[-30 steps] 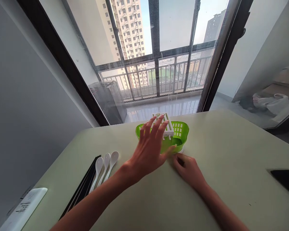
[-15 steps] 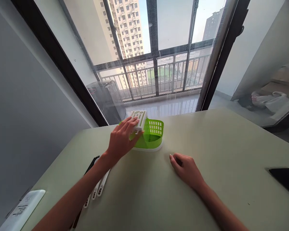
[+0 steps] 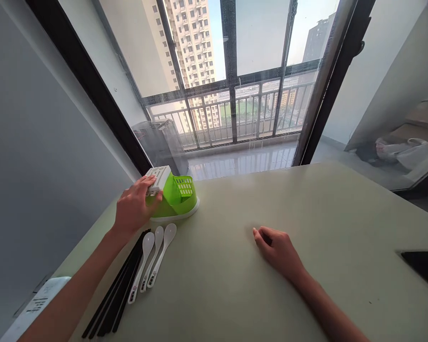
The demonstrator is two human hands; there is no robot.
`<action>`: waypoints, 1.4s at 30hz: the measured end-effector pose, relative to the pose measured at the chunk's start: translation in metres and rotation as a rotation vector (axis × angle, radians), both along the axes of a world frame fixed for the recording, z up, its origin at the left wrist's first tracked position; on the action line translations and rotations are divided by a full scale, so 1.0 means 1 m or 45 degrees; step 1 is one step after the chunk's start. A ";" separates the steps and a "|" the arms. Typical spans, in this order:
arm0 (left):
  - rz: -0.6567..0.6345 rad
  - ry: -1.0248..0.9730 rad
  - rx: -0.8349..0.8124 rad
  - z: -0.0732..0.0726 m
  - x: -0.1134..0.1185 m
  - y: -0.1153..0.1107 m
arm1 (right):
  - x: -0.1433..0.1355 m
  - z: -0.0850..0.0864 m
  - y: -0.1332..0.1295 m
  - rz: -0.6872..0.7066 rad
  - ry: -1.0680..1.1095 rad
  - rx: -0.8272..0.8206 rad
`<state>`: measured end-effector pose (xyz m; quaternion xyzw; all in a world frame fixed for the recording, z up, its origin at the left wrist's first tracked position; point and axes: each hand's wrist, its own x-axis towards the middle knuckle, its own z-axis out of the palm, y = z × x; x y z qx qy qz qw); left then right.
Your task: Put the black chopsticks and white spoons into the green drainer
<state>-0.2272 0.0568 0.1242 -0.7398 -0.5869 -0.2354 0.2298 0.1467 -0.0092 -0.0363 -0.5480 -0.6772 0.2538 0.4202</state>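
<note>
My left hand (image 3: 135, 205) grips a green utensil holder (image 3: 180, 206) by its raised left part, fingers over the white slotted top (image 3: 160, 178) and thumb against the green side. The holder stands upright on a white base, with an open basket at its right end. My right hand (image 3: 276, 247) rests on the table, loosely curled with nothing visible in it. Just in front of the holder lie three white spoons (image 3: 160, 256), bowls pointing away from me. Left of them is a bunch of black chopsticks (image 3: 121, 289), partly beside my left forearm.
The pale green table (image 3: 228, 294) reaches to a glass door at the back. A white object with dark markings (image 3: 44, 301) is at the left edge, partly behind my forearm. A black flat object (image 3: 424, 268) lies at the right edge.
My left hand has shifted the utensil holder leftward across the table, and it now stands behind the spoons. The spoons and chopsticks have come into fuller view. My right hand has stayed put.
</note>
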 end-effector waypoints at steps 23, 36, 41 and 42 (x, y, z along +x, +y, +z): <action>-0.801 -1.288 -0.886 -0.142 0.271 -0.082 | 0.009 -0.007 0.002 0.023 0.211 -0.075; -0.778 -1.350 -0.938 -0.133 0.271 -0.073 | 0.004 -0.004 0.009 -0.027 0.151 -0.103; -0.769 -1.364 -0.915 -0.130 0.270 -0.070 | 0.001 -0.002 0.010 -0.063 0.132 -0.109; -0.771 -1.363 -0.917 -0.130 0.270 -0.070 | 0.001 -0.001 0.010 -0.062 0.133 -0.118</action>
